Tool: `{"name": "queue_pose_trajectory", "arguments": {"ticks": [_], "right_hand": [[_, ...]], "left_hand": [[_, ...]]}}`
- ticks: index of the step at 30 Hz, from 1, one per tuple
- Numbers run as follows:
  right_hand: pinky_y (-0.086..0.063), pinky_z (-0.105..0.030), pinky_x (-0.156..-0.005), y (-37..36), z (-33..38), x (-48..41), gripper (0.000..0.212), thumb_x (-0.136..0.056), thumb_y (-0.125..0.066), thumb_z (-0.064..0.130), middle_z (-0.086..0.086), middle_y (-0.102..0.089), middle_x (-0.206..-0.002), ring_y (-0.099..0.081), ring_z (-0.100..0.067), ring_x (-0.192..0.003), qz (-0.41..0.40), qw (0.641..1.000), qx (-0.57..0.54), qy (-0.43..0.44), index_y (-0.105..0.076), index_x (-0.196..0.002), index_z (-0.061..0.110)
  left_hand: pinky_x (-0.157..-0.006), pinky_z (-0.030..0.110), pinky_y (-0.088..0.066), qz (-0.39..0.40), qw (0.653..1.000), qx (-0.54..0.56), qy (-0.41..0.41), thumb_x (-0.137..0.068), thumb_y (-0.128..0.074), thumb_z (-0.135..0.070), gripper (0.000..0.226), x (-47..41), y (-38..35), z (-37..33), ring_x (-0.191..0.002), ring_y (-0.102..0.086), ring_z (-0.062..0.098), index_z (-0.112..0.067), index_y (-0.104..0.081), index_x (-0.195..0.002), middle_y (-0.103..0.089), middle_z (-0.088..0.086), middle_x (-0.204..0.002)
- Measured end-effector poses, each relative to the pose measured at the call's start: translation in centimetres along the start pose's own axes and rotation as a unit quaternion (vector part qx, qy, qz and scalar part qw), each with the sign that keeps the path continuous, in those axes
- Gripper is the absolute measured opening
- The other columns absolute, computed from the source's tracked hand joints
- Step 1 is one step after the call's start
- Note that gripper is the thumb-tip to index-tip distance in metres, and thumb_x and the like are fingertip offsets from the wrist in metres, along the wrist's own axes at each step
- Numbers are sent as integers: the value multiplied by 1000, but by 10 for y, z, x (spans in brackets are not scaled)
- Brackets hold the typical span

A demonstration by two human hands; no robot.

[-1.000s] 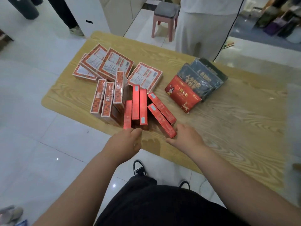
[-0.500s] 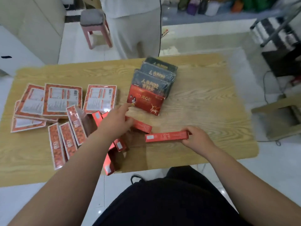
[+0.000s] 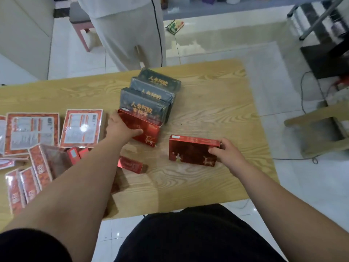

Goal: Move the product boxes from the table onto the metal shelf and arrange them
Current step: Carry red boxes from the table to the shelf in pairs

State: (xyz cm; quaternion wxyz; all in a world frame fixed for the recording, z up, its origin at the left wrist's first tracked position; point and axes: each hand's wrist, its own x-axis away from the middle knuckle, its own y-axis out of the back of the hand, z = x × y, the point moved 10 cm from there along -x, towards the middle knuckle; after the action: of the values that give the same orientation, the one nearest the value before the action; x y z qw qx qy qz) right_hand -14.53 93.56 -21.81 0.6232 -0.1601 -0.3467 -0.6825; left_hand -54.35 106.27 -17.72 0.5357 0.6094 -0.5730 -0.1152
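My right hand (image 3: 227, 153) grips the right end of a dark red box with gold deer print (image 3: 190, 152), tilted up on the wooden table (image 3: 207, 103). My left hand (image 3: 120, 128) rests on the left edge of a second red deer box (image 3: 145, 130), fingers curled over it. That box leans against three dark grey boxes (image 3: 151, 95) stacked in a slanted row. A small red box (image 3: 132, 164) lies between my arms. Several orange-red flat boxes (image 3: 82, 127) lie and stand at the table's left. No metal shelf surface is clearly in view.
A person in light trousers (image 3: 128, 35) stands just beyond the table's far edge, beside a pink stool (image 3: 81, 25). A wooden stool (image 3: 321, 129) and cables are on the floor at right. A metal frame (image 3: 317, 19) shows at the top right corner.
My right hand has turned its box from edge-on to face up and moved it right. My left hand has moved from the small red boxes up onto the red deer box.
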Motion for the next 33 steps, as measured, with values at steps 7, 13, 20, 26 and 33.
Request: {"name": "queue_pose_trajectory", "arguments": {"ticks": [7,13,20,26,33], "right_hand": [[-52,-56,-100,12,-12,-36,34,-54,-77,44,-3,-74,-103,-71,-28,-103,34,994,-97,-28,-72,-87,36],[-53,-55,-93,26,-12,-53,28,-55,-74,42,2,-71,-93,-67,-23,-92,54,991,-117,-40,-71,-83,36],[-49,-39,-75,55,-6,-62,7,-79,-64,19,-4,-69,-83,-64,-26,-82,31,986,-159,-41,-69,-82,24],[-51,-30,-58,54,22,-52,15,-93,-51,7,-4,-64,-78,-63,-18,-65,68,987,-145,-10,-61,-94,17],[-51,-24,-50,-14,74,9,15,-95,-52,12,3,-61,-65,-61,-11,-54,132,988,-62,47,-60,-85,19]], "left_hand": [[-109,47,-34,-22,999,-34,29,-67,-88,-49,115,17,-20,-15,-135,-37,37,-10,-19,-150,-29,19,-148],[-102,46,-40,-30,998,-6,47,-72,-84,-48,99,41,-39,-17,-125,-46,35,-10,-26,-142,-35,17,-142],[-70,32,-50,-48,980,190,43,-86,-75,-29,51,85,-44,-24,-84,-64,21,-17,-36,-116,-62,8,-108],[-72,42,-59,-20,940,339,41,-81,-70,-29,24,153,-33,0,-90,-69,22,-25,-57,-101,-70,1,-98],[-73,35,-56,-89,862,492,88,-78,-67,-20,19,243,0,106,-79,-70,13,-28,-66,-95,-72,0,-89]]}}
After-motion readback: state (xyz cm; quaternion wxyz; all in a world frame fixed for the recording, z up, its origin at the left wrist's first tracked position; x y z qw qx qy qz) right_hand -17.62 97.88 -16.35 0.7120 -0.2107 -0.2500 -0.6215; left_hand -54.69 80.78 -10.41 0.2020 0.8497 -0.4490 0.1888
